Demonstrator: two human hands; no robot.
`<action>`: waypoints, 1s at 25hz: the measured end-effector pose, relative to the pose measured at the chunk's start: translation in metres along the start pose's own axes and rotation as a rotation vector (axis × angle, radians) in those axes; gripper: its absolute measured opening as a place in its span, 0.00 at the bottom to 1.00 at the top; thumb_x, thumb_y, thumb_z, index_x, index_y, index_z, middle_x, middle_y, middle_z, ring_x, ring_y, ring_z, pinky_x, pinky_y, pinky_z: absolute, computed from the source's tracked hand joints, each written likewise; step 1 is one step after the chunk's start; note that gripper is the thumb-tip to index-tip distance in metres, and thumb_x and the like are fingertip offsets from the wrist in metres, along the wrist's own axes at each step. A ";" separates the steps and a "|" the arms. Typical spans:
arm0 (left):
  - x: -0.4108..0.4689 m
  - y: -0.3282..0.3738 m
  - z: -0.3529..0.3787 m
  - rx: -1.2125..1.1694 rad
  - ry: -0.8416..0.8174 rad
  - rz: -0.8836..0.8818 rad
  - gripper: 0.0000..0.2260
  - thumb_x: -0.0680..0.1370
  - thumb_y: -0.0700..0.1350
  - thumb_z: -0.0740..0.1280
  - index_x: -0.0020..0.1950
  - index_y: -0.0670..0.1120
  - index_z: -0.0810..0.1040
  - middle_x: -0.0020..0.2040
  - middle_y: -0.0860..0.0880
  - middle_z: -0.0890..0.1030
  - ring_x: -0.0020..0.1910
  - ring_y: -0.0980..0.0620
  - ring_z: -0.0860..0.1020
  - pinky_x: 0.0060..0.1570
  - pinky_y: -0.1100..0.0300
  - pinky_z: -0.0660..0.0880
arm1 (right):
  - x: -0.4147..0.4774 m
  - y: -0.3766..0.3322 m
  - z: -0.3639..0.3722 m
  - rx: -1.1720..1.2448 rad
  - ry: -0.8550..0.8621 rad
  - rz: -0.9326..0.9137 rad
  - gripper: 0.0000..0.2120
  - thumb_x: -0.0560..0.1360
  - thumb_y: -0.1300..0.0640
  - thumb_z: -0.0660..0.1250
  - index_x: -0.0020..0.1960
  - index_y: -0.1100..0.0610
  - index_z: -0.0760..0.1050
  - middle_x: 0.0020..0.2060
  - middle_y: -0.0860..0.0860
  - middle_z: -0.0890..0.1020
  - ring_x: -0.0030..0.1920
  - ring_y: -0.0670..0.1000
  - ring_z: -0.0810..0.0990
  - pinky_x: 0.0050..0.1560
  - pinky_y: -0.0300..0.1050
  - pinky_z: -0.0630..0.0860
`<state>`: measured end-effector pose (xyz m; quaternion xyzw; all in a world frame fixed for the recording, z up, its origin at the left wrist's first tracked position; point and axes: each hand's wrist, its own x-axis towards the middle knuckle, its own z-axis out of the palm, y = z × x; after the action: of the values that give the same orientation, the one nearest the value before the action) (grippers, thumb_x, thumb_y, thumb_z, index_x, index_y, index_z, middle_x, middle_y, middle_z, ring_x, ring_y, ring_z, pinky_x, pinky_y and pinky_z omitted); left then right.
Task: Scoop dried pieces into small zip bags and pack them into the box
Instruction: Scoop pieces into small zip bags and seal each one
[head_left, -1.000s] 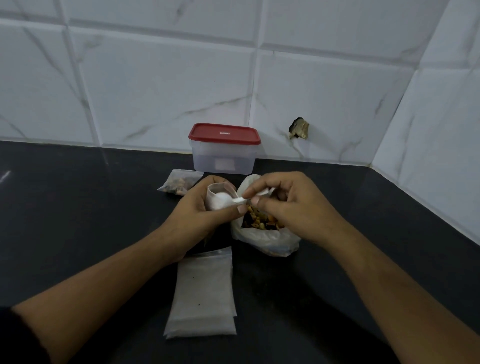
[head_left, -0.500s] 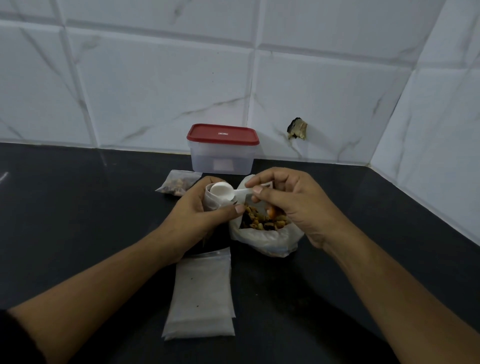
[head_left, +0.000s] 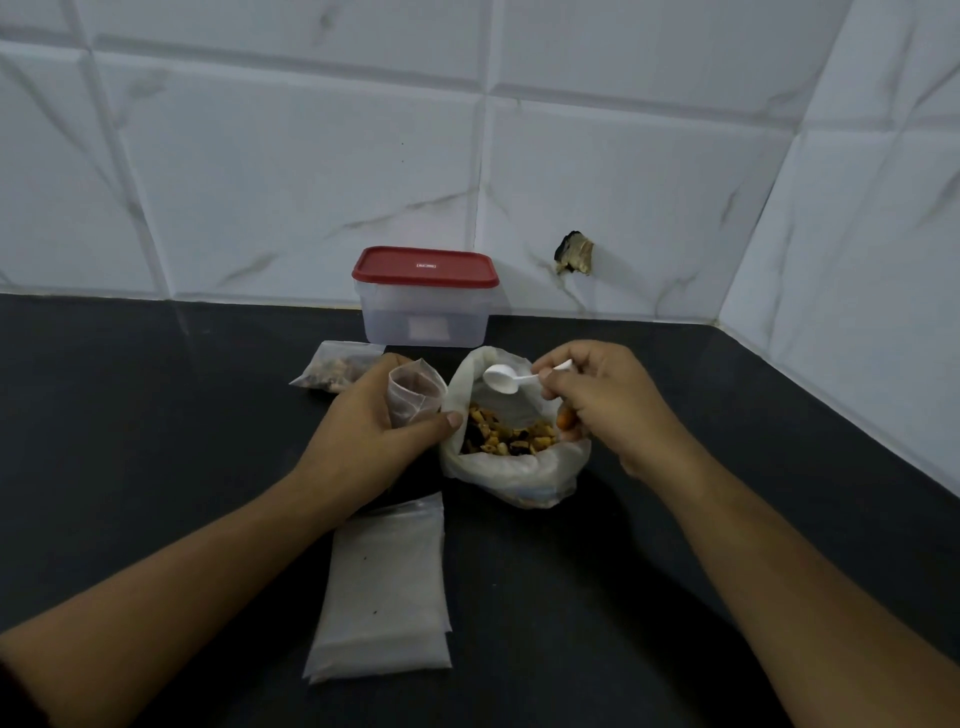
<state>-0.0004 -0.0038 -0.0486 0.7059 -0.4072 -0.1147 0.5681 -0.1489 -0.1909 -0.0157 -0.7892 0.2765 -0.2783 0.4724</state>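
The left hand (head_left: 374, 426) curls its fingers (head_left: 449, 419) round the small clear zip bag (head_left: 415, 392), mouth held open, just beside the big translucent bag of dried pieces (head_left: 511, 439) in the middle of the dark surface (head_left: 156, 441). The right hand (head_left: 602, 400) pinches the empty white plastic spoon (head_left: 501, 378) above those pieces. The next scoop should dig deep, lift level and tip well inside the small mouth; the red-lidded clear box (head_left: 426, 301) stands closed at the back edge.

We are looking at a black countertop (head_left: 156, 426) that is stretching across the view and meeting a white, grey-veined tiled wall (head_left: 291, 182) at 12 o'clock. Another tiled wall (head_left: 862, 270) is closing the corner at 2 o'clock. A dark, ragged hole (head_left: 574, 254) is showing in the back wall at 1 o'clock, near the counter line.
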 end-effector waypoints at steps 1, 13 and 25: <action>0.000 0.001 0.001 0.032 0.017 0.011 0.15 0.74 0.48 0.78 0.57 0.55 0.78 0.50 0.63 0.82 0.50 0.66 0.80 0.49 0.65 0.76 | 0.000 0.000 0.003 -0.084 0.000 -0.030 0.08 0.80 0.61 0.68 0.49 0.51 0.84 0.36 0.50 0.82 0.31 0.44 0.78 0.34 0.41 0.77; 0.002 -0.002 0.000 -0.037 0.034 0.040 0.09 0.75 0.36 0.73 0.49 0.49 0.80 0.45 0.50 0.83 0.47 0.49 0.83 0.50 0.47 0.81 | 0.002 -0.008 0.004 -0.363 -0.210 -0.150 0.09 0.81 0.58 0.69 0.52 0.47 0.86 0.44 0.45 0.83 0.37 0.40 0.77 0.40 0.36 0.71; 0.001 -0.001 0.000 -0.058 0.023 0.032 0.08 0.76 0.36 0.73 0.50 0.48 0.79 0.44 0.54 0.83 0.45 0.56 0.82 0.45 0.61 0.76 | 0.003 -0.010 -0.007 -0.267 -0.308 -0.092 0.09 0.81 0.59 0.69 0.49 0.50 0.86 0.35 0.44 0.84 0.34 0.40 0.79 0.38 0.40 0.76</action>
<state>0.0007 -0.0045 -0.0489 0.6838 -0.4086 -0.1093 0.5946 -0.1501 -0.1931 -0.0037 -0.8898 0.1994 -0.1364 0.3871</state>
